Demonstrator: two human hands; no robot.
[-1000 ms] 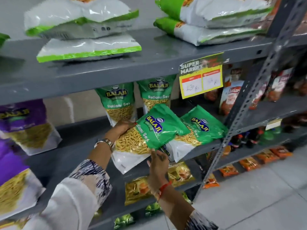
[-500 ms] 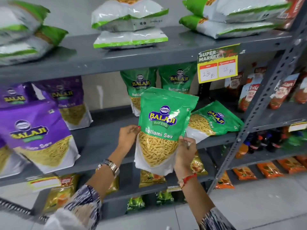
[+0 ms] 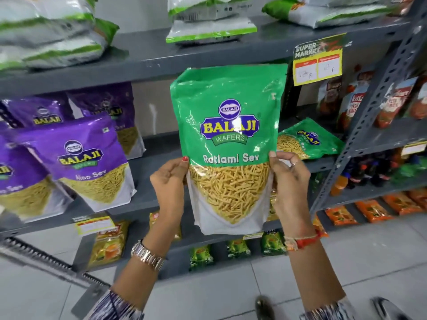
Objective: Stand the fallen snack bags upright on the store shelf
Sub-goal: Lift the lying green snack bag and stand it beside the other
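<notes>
Held bag: a green Ratlami Sev bag (image 3: 230, 144), upright and face-on to the camera, lifted clear in front of the grey shelf (image 3: 147, 162), not resting on any board.
Bag print: green upper half with a round blue Balaji badge, a yellow-lettered "BALAJI WAFERS" crest and white "Ratlami Sev" lettering; below that, a picture of thin yellow sev strands running down to a point on a white lower panel.
Bag surface: glossy, with creases and light glare near the top seal; the top left corner sags slightly.
Left hand (image 3: 169, 183): clamped on the bag's left edge at about mid-height, thumb with a red-painted nail on the front, a metal watch (image 3: 147, 255) on the wrist.
Right hand (image 3: 288, 176): clamped on the bag's right edge at the same height, thumb on the front, a red thread band (image 3: 302, 241) on the wrist.
Fallen bag (image 3: 308, 140): a second green bag of the same kind lies tilted on its back on the shelf, just to the right of and behind the held one.
Purple bags (image 3: 90, 158): Aloo Sev bags stand leaning back on the same shelf level, to the left.
Price tag (image 3: 317, 62): yellow and green "Super Market" card hanging from the shelf edge above, beside the held bag's top right corner.
</notes>
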